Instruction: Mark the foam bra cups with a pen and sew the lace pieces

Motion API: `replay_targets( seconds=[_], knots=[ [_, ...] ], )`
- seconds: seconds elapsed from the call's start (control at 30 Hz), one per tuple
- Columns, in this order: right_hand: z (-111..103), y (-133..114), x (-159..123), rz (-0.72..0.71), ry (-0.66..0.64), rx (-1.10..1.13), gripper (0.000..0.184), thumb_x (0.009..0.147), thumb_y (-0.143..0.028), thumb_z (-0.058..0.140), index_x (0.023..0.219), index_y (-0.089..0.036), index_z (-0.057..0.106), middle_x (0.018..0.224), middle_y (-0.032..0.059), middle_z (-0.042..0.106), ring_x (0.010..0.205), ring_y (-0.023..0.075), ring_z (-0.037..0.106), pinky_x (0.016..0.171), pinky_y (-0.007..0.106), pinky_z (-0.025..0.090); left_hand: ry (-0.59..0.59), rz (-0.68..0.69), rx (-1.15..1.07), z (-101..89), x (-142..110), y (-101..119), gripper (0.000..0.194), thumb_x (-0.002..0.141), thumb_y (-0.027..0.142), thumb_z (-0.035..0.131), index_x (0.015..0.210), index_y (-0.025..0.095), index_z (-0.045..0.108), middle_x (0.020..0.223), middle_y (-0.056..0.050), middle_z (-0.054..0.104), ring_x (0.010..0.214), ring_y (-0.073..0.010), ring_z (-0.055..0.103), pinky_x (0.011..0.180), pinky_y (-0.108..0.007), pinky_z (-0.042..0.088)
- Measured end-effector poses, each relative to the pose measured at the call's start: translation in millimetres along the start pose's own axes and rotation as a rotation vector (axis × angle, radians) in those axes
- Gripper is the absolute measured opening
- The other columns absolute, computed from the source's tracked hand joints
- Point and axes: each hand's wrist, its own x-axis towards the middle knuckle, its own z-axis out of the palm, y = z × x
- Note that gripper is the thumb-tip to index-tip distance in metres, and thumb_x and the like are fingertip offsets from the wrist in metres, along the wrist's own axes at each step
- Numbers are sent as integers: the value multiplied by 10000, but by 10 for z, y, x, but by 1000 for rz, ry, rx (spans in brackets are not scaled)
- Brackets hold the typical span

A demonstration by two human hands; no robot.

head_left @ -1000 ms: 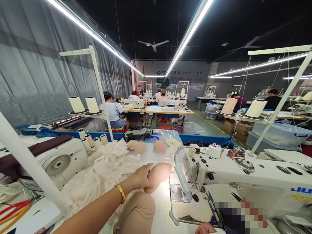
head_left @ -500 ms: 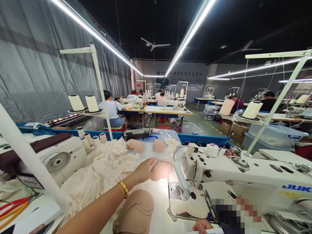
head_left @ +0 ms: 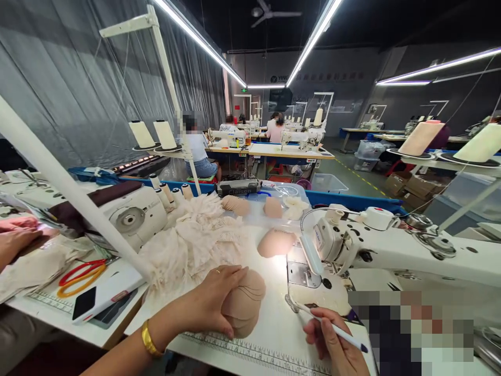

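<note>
My left hand [head_left: 213, 302], with a gold bangle on the wrist, lies curled over a stack of beige bra cups [head_left: 245, 305] near the table's front edge. My right hand [head_left: 332, 347] at the bottom right pinches a white pen [head_left: 332, 327]. A single beige cup [head_left: 276, 243] lies on the table farther back, beside the head of the white sewing machine [head_left: 391, 248]. A heap of cream lace fabric [head_left: 199, 237] spreads to the left of my left hand.
Another person's hand [head_left: 13, 243] works at the far left by a second machine [head_left: 131, 216]. A phone [head_left: 104, 297], red and yellow scissors [head_left: 80, 274], thread cones [head_left: 170, 193] and more cups [head_left: 237, 204] lie around. Other workers sit at tables behind.
My left hand let go of the single cup, which now lies on the table, and drew back onto the stack of cups. My right hand came into view with a pen. The camera tilted down.
</note>
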Motion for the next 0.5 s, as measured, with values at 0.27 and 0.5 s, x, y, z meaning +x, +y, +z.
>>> replay_targets(
  seconds=[0.27, 0.5],
  knots=[
    [518, -152, 194, -221, -344, -267, 490, 1079, -609, 499, 1379, -257, 662, 1437, 123, 714, 1357, 290, 662, 1167, 426, 529, 30, 181, 44, 380, -105, -203, 1283, 697, 263, 996, 1695, 494, 223, 1708, -103, 372, 1573, -411, 357, 1300, -586, 353],
    [721, -299, 98, -285, -430, -307, 376, 1092, -476, 530, 1412, -303, 626, 1424, 79, 693, 1345, 274, 646, 1177, 425, 521, 183, 247, 125, 553, -165, -261, 1123, 866, 76, 749, 1665, 564, 129, 1533, -63, 559, 1372, -344, 576, 1169, -556, 508]
  ],
)
